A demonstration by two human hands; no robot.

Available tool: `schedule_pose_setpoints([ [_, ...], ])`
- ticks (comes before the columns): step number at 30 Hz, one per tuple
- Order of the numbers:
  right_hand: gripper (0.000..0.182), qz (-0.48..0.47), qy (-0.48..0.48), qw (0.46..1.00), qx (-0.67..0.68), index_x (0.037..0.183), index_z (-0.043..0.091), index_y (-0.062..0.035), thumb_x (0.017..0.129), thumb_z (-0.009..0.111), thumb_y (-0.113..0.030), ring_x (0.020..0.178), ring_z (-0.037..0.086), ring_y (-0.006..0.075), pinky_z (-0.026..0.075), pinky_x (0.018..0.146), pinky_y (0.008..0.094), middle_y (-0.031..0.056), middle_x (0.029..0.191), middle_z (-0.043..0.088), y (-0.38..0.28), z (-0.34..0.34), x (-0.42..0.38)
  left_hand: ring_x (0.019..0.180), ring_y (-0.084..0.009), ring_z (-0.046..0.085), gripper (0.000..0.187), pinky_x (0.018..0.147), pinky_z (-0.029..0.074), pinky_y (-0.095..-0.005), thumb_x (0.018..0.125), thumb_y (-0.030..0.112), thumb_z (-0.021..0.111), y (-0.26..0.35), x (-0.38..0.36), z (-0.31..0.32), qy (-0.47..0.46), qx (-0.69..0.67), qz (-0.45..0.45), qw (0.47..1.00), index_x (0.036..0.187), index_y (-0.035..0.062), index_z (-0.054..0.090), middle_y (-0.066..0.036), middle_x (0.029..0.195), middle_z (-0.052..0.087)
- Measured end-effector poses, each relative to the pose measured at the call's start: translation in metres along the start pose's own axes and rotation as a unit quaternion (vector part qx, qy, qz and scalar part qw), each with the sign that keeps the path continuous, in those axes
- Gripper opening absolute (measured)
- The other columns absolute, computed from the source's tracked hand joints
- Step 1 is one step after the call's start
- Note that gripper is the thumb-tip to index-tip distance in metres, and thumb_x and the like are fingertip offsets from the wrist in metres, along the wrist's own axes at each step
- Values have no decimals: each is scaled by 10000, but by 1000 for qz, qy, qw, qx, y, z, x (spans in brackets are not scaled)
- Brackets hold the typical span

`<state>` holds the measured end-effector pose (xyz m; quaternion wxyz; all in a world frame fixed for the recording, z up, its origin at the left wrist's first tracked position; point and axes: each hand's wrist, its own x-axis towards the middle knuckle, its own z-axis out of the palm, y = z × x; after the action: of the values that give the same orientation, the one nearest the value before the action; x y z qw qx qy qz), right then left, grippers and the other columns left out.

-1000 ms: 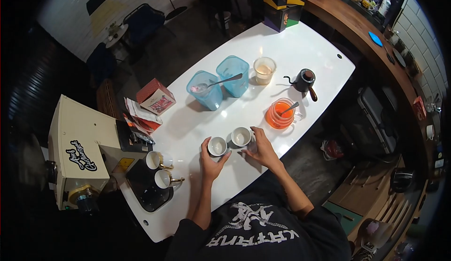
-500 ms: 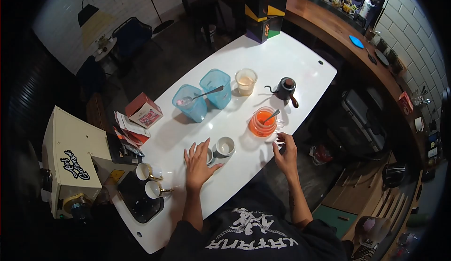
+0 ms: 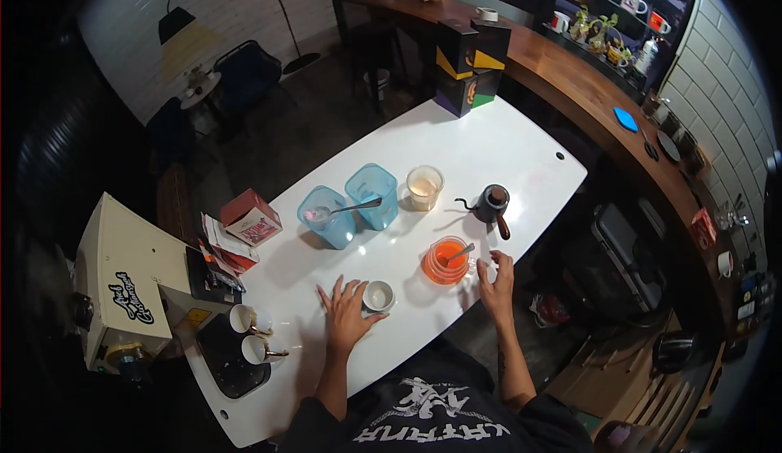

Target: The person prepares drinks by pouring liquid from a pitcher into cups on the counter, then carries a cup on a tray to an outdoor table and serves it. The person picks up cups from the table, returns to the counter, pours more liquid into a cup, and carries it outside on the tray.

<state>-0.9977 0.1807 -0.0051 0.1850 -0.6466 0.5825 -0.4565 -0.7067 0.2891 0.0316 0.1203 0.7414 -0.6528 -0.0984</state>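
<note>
My left hand (image 3: 348, 316) rests low over the table with fingers spread, its thumb and fingertips right at the side of a small white cup (image 3: 379, 296). My right hand (image 3: 498, 288) has its fingers bent and thumb apart, beside the handle of a ribbed glass server (image 3: 444, 270). Orange-red liquid fills the server, and a spoon (image 3: 461, 252) leans in it. Behind the server stands a black gooseneck kettle (image 3: 493, 204) with a wooden handle. A clear cup (image 3: 424, 189) holding a pale beige drink is further back.
Two blue translucent pitchers (image 3: 327, 229) stand mid-table, a spoon across one. Two white mugs (image 3: 259, 350) sit on a black tray (image 3: 236, 378) by a cream machine (image 3: 134, 274). A pink box (image 3: 251, 218) and packets lie left; dark boxes (image 3: 458, 58) are stacked at the far end.
The view has tilted up, so the table sits lower. My left hand has come closer to the white cup, and a second cup partly seen beside it before is now hidden.
</note>
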Motion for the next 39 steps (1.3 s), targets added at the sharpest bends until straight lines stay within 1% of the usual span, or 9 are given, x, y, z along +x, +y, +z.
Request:
schedule_pose_setpoints([
  [2, 320, -12, -2, 1000, 16, 1061, 547, 40, 898, 641, -219, 917, 588, 277, 462, 788, 361, 177, 973, 583, 8, 13, 4, 1334, -351, 345, 797, 1118, 42, -634, 638, 450, 805, 1, 4, 9, -7, -18, 2, 1000, 1312, 131, 522, -117, 1257, 551],
  [5, 267, 55, -3, 994, 98, 888, 558, 29, 909, 633, -226, 704, 574, 210, 469, 677, 335, 120, 744, 587, 3, 22, 12, 1283, -339, 429, 793, 1125, 29, -622, 643, 465, 798, 5, 9, 16, 40, -25, 16, 999, 1294, 109, 518, -120, 1198, 595],
  [6, 267, 57, -7, 993, 99, 888, 558, 29, 909, 633, -226, 704, 574, 210, 469, 677, 335, 120, 744, 587, 3, 23, 14, 1268, -330, 448, 781, 1128, 22, -618, 644, 464, 799, 6, 10, 17, 35, -27, 25, 999, 1279, 104, 522, -118, 1197, 598],
  [11, 352, 106, -68, 984, 129, 716, 482, 16, 933, 607, -231, 577, 389, 113, 354, 532, 296, 51, 593, 441, 5, 33, 21, 1180, -307, 533, 739, 1136, 52, -610, 634, 418, 823, 14, 17, 14, 28, -34, 29, 999, 1225, 83, 535, -116, 1152, 624],
  [14, 366, 95, -71, 979, 164, 694, 458, 11, 935, 604, -222, 567, 339, 88, 310, 498, 279, 31, 580, 392, 14, 47, 20, 1101, -292, 582, 730, 1146, 102, -585, 610, 367, 850, 22, 23, 5, -26, -70, -3, 997, 1201, 71, 540, -124, 1103, 642],
  [16, 366, 79, -75, 982, 156, 677, 443, 5, 934, 603, -202, 559, 302, 77, 271, 477, 275, 11, 571, 364, 15, 49, 23, 1034, -302, 610, 723, 1143, 203, -535, 595, 337, 862, 27, 25, 7, -26, -73, 1, 997, 1180, 60, 540, -140, 1067, 652],
  [22, 407, 97, -76, 977, 175, 628, 400, -1, 939, 593, -180, 557, 269, 64, 235, 476, 277, -24, 558, 313, 13, 50, 25, 1072, -320, 584, 742, 1115, 305, -463, 637, 331, 844, 37, 35, 18, -8, -96, 17, 995, 1224, 53, 485, -174, 1090, 632],
  [32, 389, 76, -63, 980, 172, 606, 369, -18, 920, 574, -125, 530, 273, 52, 221, 465, 269, -26, 530, 308, 20, 55, 21, 1129, -390, 536, 741, 1084, 344, -471, 697, 274, 813, 60, 46, 22, -18, -121, -36, 992, 1292, 42, 435, -208, 1177, 584],
  [39, 387, 41, -35, 985, 164, 604, 321, -32, 892, 573, -91, 520, 278, 53, 226, 451, 274, -14, 517, 309, 17, 59, 23, 1160, -395, 534, 696, 945, 445, -450, 743, 268, 786, 56, 46, 47, 25, -267, -31, 963, 1312, 91, 426, -216, 1239, 563],
])
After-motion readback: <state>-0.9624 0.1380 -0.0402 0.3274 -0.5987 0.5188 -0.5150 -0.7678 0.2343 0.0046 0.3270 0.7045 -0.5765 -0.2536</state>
